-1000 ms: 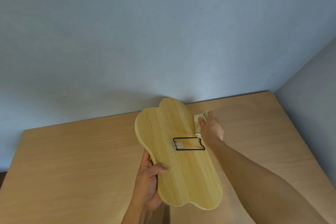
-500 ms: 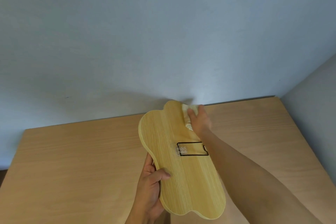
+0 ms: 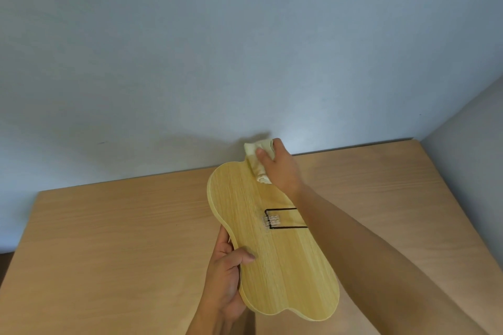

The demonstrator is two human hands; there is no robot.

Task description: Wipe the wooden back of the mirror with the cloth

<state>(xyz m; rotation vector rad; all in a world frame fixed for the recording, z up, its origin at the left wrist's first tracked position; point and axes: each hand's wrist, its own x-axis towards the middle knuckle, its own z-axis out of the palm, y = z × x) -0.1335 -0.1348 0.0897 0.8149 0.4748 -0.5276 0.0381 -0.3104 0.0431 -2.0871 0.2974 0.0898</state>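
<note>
Mirror (image 3: 275,247): a flat panel with a wavy, cloud-like outline, held above the desk with its pale wooden back facing up toward the camera; the grain runs along its length, and the far end tilts away toward the wall.
Stand (image 3: 283,218): a thin black wire loop lying flat on the wooden back near its middle, fixed at its left end by a small clear plastic clip (image 3: 270,221); its right end is hidden under the right forearm.
Left hand (image 3: 226,277): clamped on the mirror's left edge near the lower end, thumb pressed on the wooden back, fingers curled underneath and out of sight.
Right hand (image 3: 280,168): closed around the cloth, reaching across the panel to its far upper end; the forearm crosses over the right side of the mirror.
Cloth (image 3: 257,162): small, cream-coloured and bunched, gripped under the right hand's fingers; its lower part touches the wooden back at the far upper lobe, and its upper part sticks out past the mirror's edge.
Desk (image 3: 122,239): light wood, bare around the mirror, its far edge against the wall.
Wall (image 3: 217,49): plain pale blue-grey, meeting a second wall at the right.
</note>
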